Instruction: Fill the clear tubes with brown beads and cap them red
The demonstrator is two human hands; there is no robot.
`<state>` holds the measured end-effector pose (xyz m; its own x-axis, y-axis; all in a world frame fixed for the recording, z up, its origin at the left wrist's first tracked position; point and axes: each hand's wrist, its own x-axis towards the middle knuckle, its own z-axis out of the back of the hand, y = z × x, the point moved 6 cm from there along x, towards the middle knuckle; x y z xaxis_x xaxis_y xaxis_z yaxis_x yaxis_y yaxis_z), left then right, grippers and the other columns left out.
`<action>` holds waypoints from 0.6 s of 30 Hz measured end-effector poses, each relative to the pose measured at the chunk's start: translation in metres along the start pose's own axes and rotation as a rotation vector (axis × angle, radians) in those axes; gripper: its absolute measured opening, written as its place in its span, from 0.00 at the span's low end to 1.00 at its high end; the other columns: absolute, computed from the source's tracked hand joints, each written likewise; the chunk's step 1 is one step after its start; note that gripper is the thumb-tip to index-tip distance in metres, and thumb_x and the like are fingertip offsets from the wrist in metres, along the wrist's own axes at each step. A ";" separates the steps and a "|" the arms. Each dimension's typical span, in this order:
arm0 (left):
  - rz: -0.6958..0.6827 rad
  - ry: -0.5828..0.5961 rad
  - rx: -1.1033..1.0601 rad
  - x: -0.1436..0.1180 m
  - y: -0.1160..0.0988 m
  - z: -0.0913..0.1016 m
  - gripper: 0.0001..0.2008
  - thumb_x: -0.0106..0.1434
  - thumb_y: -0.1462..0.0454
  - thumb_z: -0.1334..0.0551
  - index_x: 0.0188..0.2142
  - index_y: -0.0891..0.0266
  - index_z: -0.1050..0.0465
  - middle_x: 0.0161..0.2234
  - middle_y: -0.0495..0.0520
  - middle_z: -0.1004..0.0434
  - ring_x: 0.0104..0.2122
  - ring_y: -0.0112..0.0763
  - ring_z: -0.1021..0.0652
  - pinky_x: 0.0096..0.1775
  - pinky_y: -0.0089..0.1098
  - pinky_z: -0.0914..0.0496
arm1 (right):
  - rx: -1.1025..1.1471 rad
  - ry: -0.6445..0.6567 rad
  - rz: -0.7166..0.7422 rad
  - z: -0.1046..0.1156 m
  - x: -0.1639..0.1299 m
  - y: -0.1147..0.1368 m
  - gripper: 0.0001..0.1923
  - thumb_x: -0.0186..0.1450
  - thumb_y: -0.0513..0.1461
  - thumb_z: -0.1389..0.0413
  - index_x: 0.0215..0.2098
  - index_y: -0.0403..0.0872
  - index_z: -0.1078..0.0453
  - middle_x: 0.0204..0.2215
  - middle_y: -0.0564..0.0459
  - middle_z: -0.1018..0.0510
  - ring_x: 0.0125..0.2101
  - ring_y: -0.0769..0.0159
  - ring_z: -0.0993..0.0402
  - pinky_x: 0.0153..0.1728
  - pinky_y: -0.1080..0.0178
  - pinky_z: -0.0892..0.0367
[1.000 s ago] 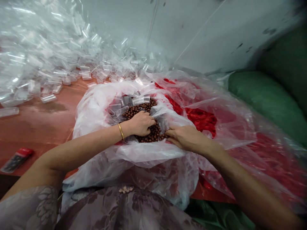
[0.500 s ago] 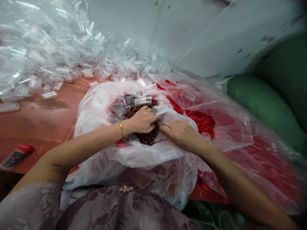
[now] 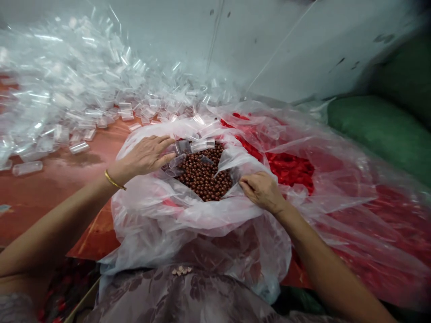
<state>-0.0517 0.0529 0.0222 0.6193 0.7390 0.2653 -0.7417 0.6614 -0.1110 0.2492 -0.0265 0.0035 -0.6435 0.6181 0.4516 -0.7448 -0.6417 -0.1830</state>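
Note:
A crumpled translucent plastic bag [image 3: 215,217] lies spread in front of me, its mouth folded back around many small brown beads [image 3: 205,177]. Several clear plastic tubes [image 3: 202,144] rest along the far and left side of the beads. My left hand [image 3: 146,154] hovers over the bag's left side, fingers stretched out, tips beside the tubes, holding nothing. My right hand [image 3: 261,190] is closed at the right rim of the bag, its fingers curled on the plastic.
A large heap of clear tubes [image 3: 77,85] covers the back left of the orange table [image 3: 97,157]. To the right lies another clear bag with red pieces [image 3: 291,170] in it. A green sack [image 3: 377,130] stands at far right, and a pale wall [image 3: 262,49] rises behind.
My left hand has moved left off the beads and opened, uncovering them. My right hand has stayed at the bag's right side. The red-capped tube at the left is no longer visible.

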 end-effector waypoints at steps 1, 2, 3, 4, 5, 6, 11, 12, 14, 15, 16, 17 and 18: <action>0.000 -0.004 0.028 -0.003 -0.002 -0.002 0.30 0.69 0.48 0.56 0.60 0.64 0.38 0.59 0.62 0.33 0.56 0.44 0.30 0.56 0.41 0.37 | -0.020 -0.022 -0.012 -0.002 0.000 -0.007 0.11 0.66 0.36 0.50 0.28 0.46 0.30 0.20 0.53 0.25 0.22 0.68 0.33 0.31 0.64 0.38; 0.000 -0.014 0.053 -0.005 -0.006 -0.004 0.30 0.69 0.48 0.56 0.59 0.64 0.37 0.59 0.63 0.33 0.55 0.44 0.29 0.55 0.41 0.37 | -0.044 -0.029 -0.033 -0.005 0.000 -0.012 0.11 0.66 0.36 0.50 0.27 0.46 0.30 0.19 0.53 0.25 0.21 0.68 0.33 0.31 0.63 0.39; 0.004 -0.028 0.075 -0.007 -0.009 -0.006 0.30 0.69 0.48 0.56 0.59 0.64 0.36 0.59 0.63 0.32 0.54 0.44 0.29 0.54 0.42 0.37 | -0.067 -0.026 -0.058 -0.006 0.000 -0.016 0.11 0.66 0.36 0.50 0.26 0.46 0.30 0.19 0.53 0.25 0.21 0.68 0.33 0.30 0.63 0.40; 0.013 -0.047 0.094 -0.009 -0.013 -0.007 0.30 0.68 0.47 0.55 0.58 0.65 0.36 0.59 0.64 0.33 0.53 0.45 0.28 0.53 0.42 0.37 | -0.088 -0.021 -0.086 -0.007 0.000 -0.018 0.12 0.66 0.36 0.50 0.26 0.46 0.30 0.18 0.53 0.25 0.21 0.67 0.34 0.30 0.62 0.40; 0.027 -0.068 0.110 -0.011 -0.016 -0.008 0.29 0.68 0.47 0.55 0.58 0.65 0.36 0.59 0.65 0.33 0.52 0.46 0.28 0.52 0.42 0.36 | -0.104 -0.017 -0.110 -0.007 0.000 -0.017 0.12 0.66 0.36 0.50 0.26 0.46 0.30 0.18 0.53 0.26 0.21 0.67 0.34 0.30 0.62 0.40; 0.045 -0.086 0.128 -0.013 -0.019 -0.007 0.29 0.68 0.48 0.55 0.58 0.66 0.36 0.59 0.66 0.34 0.52 0.46 0.28 0.51 0.43 0.36 | -0.117 -0.020 -0.124 -0.004 0.001 -0.013 0.12 0.66 0.36 0.50 0.26 0.46 0.30 0.18 0.53 0.26 0.21 0.66 0.33 0.30 0.61 0.39; 0.110 -0.284 0.237 -0.026 -0.042 0.016 0.25 0.68 0.51 0.52 0.53 0.66 0.32 0.50 0.67 0.26 0.48 0.49 0.27 0.46 0.44 0.36 | -0.045 -0.144 -0.139 0.026 -0.001 0.011 0.09 0.67 0.37 0.50 0.33 0.48 0.28 0.28 0.50 0.21 0.32 0.63 0.27 0.38 0.60 0.34; 0.083 -0.273 0.234 -0.026 -0.050 0.019 0.23 0.68 0.51 0.50 0.51 0.65 0.30 0.44 0.65 0.23 0.44 0.48 0.26 0.44 0.43 0.35 | -0.035 -0.197 -0.189 0.036 -0.005 0.004 0.09 0.67 0.37 0.51 0.35 0.48 0.28 0.32 0.49 0.20 0.35 0.62 0.26 0.41 0.59 0.34; 0.014 -0.141 0.205 -0.024 -0.066 0.016 0.20 0.66 0.52 0.47 0.45 0.63 0.27 0.34 0.60 0.23 0.37 0.44 0.24 0.39 0.40 0.34 | -0.068 -0.262 -0.380 0.052 -0.017 -0.029 0.11 0.67 0.37 0.52 0.39 0.47 0.27 0.37 0.47 0.20 0.40 0.60 0.26 0.45 0.56 0.34; -0.004 -0.049 0.191 -0.022 -0.072 0.011 0.17 0.66 0.54 0.46 0.42 0.63 0.26 0.32 0.59 0.23 0.34 0.42 0.24 0.37 0.38 0.34 | -0.107 -0.242 -0.523 0.055 -0.025 -0.054 0.12 0.67 0.38 0.52 0.40 0.46 0.27 0.38 0.45 0.20 0.41 0.58 0.26 0.46 0.55 0.34; -0.009 0.047 0.184 -0.019 -0.075 0.006 0.15 0.66 0.56 0.45 0.39 0.64 0.25 0.32 0.60 0.23 0.34 0.42 0.24 0.36 0.38 0.34 | -0.134 -0.152 -0.672 0.053 -0.033 -0.080 0.12 0.66 0.39 0.52 0.42 0.45 0.27 0.39 0.44 0.20 0.42 0.57 0.26 0.47 0.53 0.34; 0.004 0.136 0.185 -0.016 -0.077 -0.001 0.13 0.66 0.59 0.45 0.37 0.65 0.25 0.32 0.60 0.23 0.34 0.43 0.24 0.35 0.37 0.34 | -0.150 -0.017 -0.822 0.046 -0.044 -0.106 0.14 0.65 0.40 0.49 0.46 0.44 0.28 0.42 0.42 0.21 0.44 0.54 0.26 0.48 0.51 0.34; 0.027 0.212 0.192 -0.013 -0.078 -0.006 0.12 0.66 0.62 0.45 0.36 0.66 0.25 0.32 0.61 0.23 0.34 0.43 0.24 0.35 0.37 0.33 | -0.147 0.142 -0.965 0.035 -0.055 -0.129 0.20 0.63 0.41 0.47 0.51 0.42 0.31 0.47 0.39 0.22 0.48 0.51 0.27 0.50 0.50 0.35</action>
<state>-0.0003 -0.0073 0.0213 0.6238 0.7795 0.0564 -0.7813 0.6199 0.0733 0.3868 0.0061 0.0323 0.2441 0.9017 0.3569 -0.9697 0.2239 0.0975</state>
